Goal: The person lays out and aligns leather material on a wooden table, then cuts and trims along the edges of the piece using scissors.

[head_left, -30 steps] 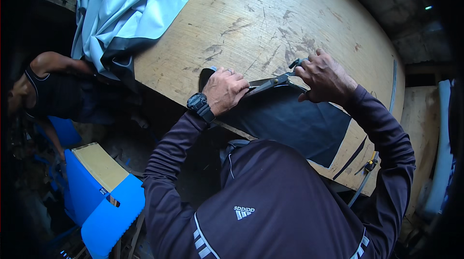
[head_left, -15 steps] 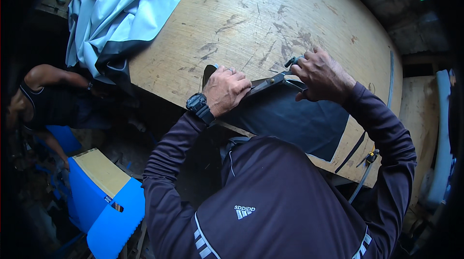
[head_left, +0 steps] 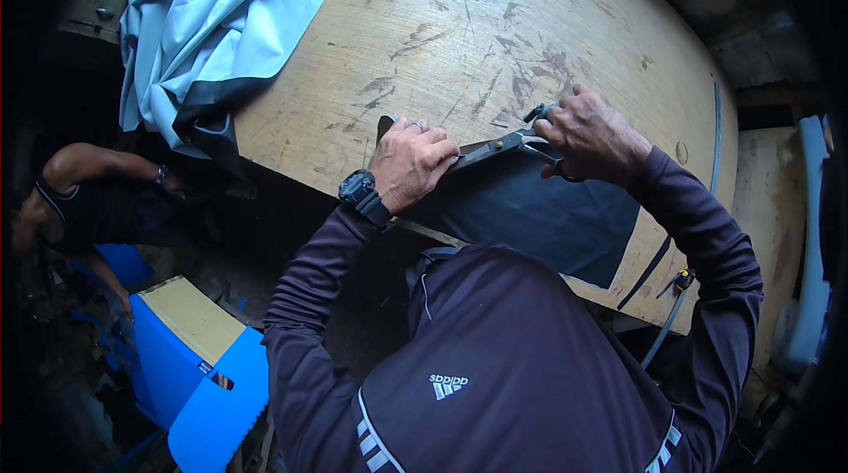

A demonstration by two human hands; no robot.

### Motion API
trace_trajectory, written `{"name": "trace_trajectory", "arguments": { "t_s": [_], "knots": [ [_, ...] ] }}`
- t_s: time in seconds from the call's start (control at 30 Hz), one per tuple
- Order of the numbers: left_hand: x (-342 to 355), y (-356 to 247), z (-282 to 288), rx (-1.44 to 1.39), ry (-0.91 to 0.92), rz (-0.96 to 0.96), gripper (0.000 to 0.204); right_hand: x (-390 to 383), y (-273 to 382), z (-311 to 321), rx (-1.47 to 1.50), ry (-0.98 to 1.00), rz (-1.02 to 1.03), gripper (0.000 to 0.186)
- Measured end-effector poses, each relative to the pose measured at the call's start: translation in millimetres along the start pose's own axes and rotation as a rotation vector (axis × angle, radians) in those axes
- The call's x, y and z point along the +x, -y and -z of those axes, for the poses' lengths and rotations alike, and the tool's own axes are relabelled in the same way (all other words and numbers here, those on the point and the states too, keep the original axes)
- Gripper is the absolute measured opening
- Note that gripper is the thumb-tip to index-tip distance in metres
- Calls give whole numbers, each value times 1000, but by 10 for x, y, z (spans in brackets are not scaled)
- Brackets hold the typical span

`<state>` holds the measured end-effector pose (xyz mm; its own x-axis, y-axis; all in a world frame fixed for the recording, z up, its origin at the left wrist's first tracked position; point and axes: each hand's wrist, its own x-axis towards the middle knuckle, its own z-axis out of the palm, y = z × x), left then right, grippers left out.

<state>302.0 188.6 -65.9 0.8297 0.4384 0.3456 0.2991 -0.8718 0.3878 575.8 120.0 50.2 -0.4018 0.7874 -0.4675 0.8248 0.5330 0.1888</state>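
My right hand (head_left: 594, 137) grips a pair of large metal scissors (head_left: 500, 144) by its handles. The blades point left, lying along the upper edge of a black sheet of fabric or leatherette (head_left: 548, 221). My left hand (head_left: 412, 164), with a watch on its wrist, is closed on the sheet's edge by the blade tips and covers those tips. A dark piece of the material (head_left: 385, 127) sticks up behind its fingers. Between my arms the sheet lies flat on the wooden table (head_left: 424, 40), close to its near edge.
Crumpled light-blue and black material (head_left: 230, 14) hangs over the table's far left corner. A narrow black strip (head_left: 645, 274) and a yellow-black tool (head_left: 683, 279) lie at the near right edge. At left, another person (head_left: 79, 164) holds a blue and tan panel (head_left: 194, 323).
The whole view has shifted slightly. My hands and the scissors stay in nearly the same place on the sheet. At left, the other person's arm and the blue panel have moved a little.
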Motion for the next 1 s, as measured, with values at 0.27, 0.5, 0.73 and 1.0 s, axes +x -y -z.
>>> {"name": "trace_trajectory", "arguments": {
  "t_s": [0.27,0.5,0.73,1.0],
  "knots": [
    [-95,21,-72,-195,27,180,9,-308,38,-437,162,-274,-107,75],
    [-267,8,-477,-1103,-27,592,14,-938,157,-961,427,-154,-408,79],
    [-47,-328,-607,-1348,15,444,16,-893,554,-994,426,-441,-361,75],
    [217,-639,-558,-1191,22,409,17,-1184,527,-861,379,-442,-436,72]
  ]
}}
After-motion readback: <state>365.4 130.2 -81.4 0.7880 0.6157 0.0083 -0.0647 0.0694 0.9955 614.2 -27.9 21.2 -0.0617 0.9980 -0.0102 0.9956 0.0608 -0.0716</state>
